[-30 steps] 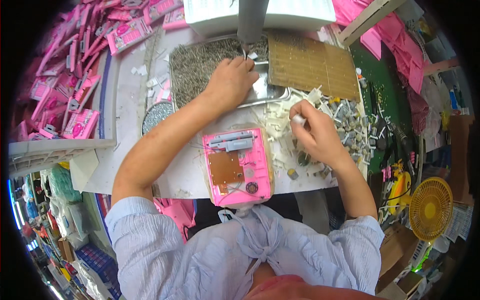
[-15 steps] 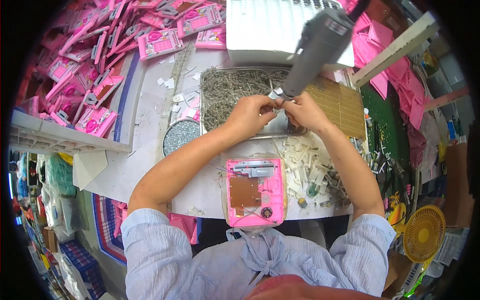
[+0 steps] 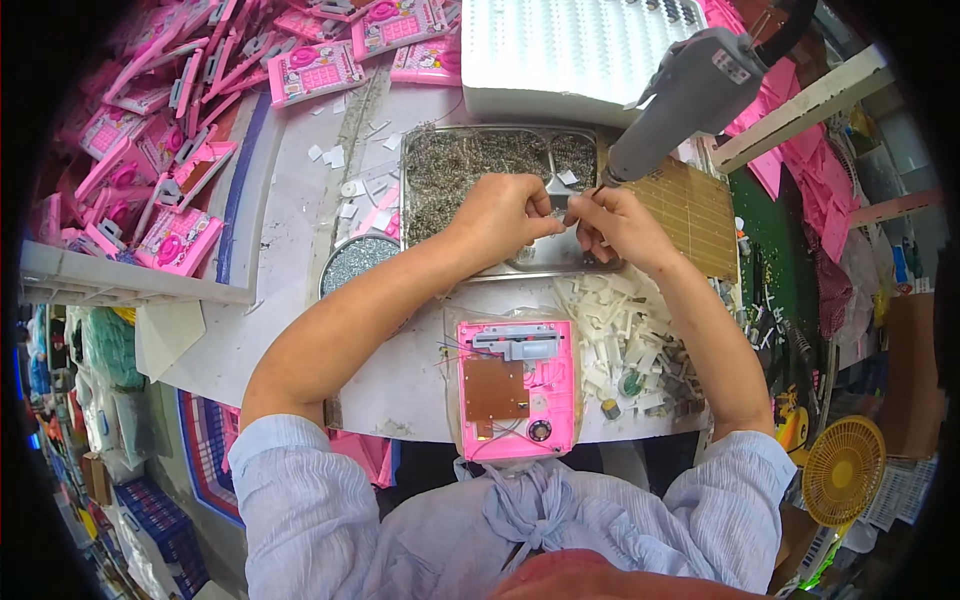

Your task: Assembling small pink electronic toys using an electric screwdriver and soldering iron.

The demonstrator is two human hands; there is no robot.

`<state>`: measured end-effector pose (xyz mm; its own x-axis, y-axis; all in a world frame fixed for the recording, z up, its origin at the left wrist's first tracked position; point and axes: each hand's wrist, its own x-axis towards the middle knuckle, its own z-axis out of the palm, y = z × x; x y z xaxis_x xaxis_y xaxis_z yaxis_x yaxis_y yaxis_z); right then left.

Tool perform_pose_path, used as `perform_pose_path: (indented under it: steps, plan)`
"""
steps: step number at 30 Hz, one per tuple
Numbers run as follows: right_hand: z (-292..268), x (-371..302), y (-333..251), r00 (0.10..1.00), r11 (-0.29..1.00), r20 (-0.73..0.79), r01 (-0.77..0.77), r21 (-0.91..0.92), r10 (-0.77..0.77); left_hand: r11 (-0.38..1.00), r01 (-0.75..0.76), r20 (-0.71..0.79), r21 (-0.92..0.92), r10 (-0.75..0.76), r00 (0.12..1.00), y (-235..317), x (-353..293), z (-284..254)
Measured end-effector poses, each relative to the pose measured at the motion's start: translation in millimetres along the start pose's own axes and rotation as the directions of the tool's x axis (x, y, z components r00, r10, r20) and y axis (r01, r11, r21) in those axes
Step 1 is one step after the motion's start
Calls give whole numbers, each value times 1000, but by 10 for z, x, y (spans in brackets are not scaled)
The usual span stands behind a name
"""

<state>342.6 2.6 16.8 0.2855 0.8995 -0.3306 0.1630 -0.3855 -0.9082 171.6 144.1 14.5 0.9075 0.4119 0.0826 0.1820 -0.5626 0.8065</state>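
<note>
head view | left hand [image 3: 507,222] over metal tray [image 3: 545,258], fingertips close together, cannot tell whether they grip anything; right hand [image 3: 620,225] just beside it, fingers curled near grey power screwdriver's [image 3: 685,95] lower end, grip likewise unclear | pink housing [image 3: 559,402] at table's [image 3: 400,405] near edge, beside white plastic pieces [image 3: 610,340]

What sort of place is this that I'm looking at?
Probably a small assembly workshop or factory line. Many similar pink plastic units are heaped at the left, a metal tray holds masses of small metal parts, and a grey corded tool, perhaps a screwdriver, slants nearby.
</note>
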Motion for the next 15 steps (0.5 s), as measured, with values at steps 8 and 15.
perform_pose_path:
  steps: [8, 15]
  plan:
    - [1, -10, -5, 999, 997, 20, -41, 72, 40, 965, 127, 88, -228, -109, 990, -23, 24, -12]
    - [161, 19, -12, 995, 999, -95, 18, 33, -14, 992, -114, -90, 48, 118, 989, -78, 29, 78]
